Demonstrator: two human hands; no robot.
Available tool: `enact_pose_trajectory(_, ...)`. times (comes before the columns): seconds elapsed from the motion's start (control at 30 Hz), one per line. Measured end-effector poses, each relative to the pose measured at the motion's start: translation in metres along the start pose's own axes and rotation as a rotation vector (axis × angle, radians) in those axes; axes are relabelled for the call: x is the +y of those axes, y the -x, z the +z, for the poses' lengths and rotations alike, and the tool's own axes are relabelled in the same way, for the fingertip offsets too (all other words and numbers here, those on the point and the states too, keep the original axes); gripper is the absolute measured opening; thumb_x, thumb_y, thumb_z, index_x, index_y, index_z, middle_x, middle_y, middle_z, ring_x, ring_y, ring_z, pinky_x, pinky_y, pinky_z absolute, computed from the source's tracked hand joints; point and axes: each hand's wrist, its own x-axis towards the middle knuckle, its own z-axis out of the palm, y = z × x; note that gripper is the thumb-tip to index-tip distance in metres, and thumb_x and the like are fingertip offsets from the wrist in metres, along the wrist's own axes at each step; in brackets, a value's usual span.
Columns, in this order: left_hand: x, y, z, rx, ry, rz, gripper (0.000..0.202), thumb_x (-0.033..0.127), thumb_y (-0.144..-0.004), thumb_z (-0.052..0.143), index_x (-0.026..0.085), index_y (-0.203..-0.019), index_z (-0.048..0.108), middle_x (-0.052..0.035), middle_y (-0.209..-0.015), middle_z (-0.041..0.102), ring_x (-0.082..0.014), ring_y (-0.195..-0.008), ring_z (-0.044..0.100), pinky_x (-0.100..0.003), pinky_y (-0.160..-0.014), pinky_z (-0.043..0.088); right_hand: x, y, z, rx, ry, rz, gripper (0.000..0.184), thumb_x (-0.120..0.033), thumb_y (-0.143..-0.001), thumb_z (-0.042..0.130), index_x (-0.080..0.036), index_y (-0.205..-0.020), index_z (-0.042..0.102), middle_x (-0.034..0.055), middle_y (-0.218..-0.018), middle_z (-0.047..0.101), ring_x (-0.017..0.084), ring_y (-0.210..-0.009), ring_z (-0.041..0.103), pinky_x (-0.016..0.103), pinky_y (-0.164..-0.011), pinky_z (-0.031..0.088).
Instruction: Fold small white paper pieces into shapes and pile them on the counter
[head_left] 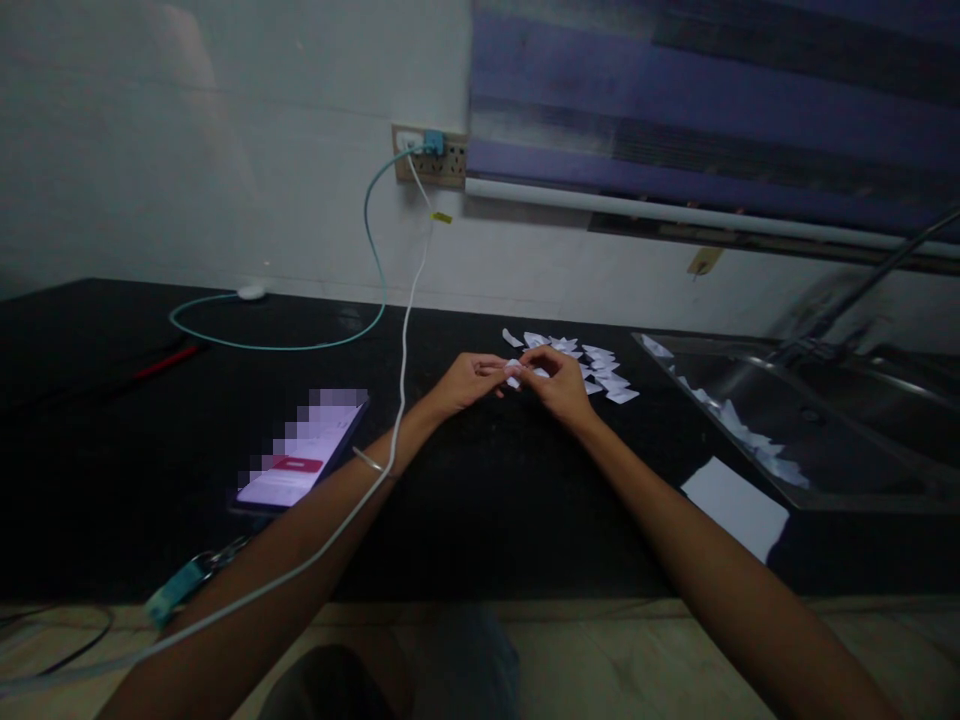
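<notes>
My left hand and my right hand meet over the black counter, fingertips pinched together on a small white piece of paper. Just beyond them lies a heap of several small white paper scraps. A thin bangle sits on my left wrist. A larger white sheet lies flat on the counter to the right of my right forearm.
A lit phone lies at the left of my left arm. A white cable and a teal cable run from a wall socket. A steel sink with paper scraps in it stands at the right.
</notes>
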Motion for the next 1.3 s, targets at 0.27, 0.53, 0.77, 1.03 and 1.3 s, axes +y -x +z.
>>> enact_pose_trajectory(0.27,0.000,-0.002,0.000,0.019,-0.106,0.025,0.024,0.036,-0.088,0.068,0.015,-0.092,0.080,-0.0102,-0.089,0.078,-0.0132,-0.067,0.066,-0.027,-0.064,0.051,0.006,-0.001,-0.002,-0.026,-0.110,0.164,0.044,-0.049,-0.061,0.091,-0.021,-0.084,0.067,0.0019,-0.074,0.071,0.018,-0.065,0.067,0.035,-0.065,0.058)
enact_pose_trajectory(0.53,0.000,0.000,0.000,0.022,-0.088,0.032,0.022,0.032,-0.086,0.069,0.014,-0.094,0.078,-0.0094,-0.090,0.077,-0.0118,-0.066,0.064,-0.026,-0.063,0.050,0.007,-0.003,-0.010,-0.057,-0.133,0.141,0.036,-0.037,-0.058,0.092,-0.021,-0.084,0.072,0.0031,-0.081,0.074,0.019,-0.076,0.070,0.039,-0.079,0.060)
enact_pose_trajectory(0.77,0.001,-0.002,0.000,0.033,-0.121,0.057,0.023,0.035,-0.087,0.070,0.014,-0.095,0.077,-0.0090,-0.089,0.077,-0.0121,-0.065,0.064,-0.026,-0.064,0.051,0.002,-0.004,-0.009,0.002,-0.074,0.104,0.031,-0.037,-0.058,0.091,-0.020,-0.077,0.074,0.0029,-0.073,0.074,0.019,-0.070,0.068,0.037,-0.073,0.058)
enact_pose_trajectory(1.03,-0.002,-0.001,0.003,0.015,-0.200,0.137,0.029,0.042,-0.093,0.063,0.017,-0.099,0.076,-0.0099,-0.096,0.076,-0.0158,-0.081,0.068,-0.028,-0.071,0.053,0.005,-0.004,-0.011,-0.025,0.024,0.055,0.025,-0.040,-0.070,0.084,-0.020,-0.085,0.079,0.0049,-0.084,0.079,0.021,-0.076,0.071,0.039,-0.077,0.058)
enact_pose_trajectory(1.3,-0.001,0.000,-0.005,0.001,-0.202,0.090,0.034,0.048,-0.090,0.067,0.016,-0.095,0.078,-0.0040,-0.068,0.069,-0.0125,-0.063,0.061,-0.026,-0.062,0.045,0.009,-0.003,-0.010,0.012,0.009,0.028,0.021,-0.041,-0.073,0.084,-0.023,-0.084,0.081,0.0047,-0.091,0.080,0.024,-0.087,0.073,0.043,-0.087,0.058)
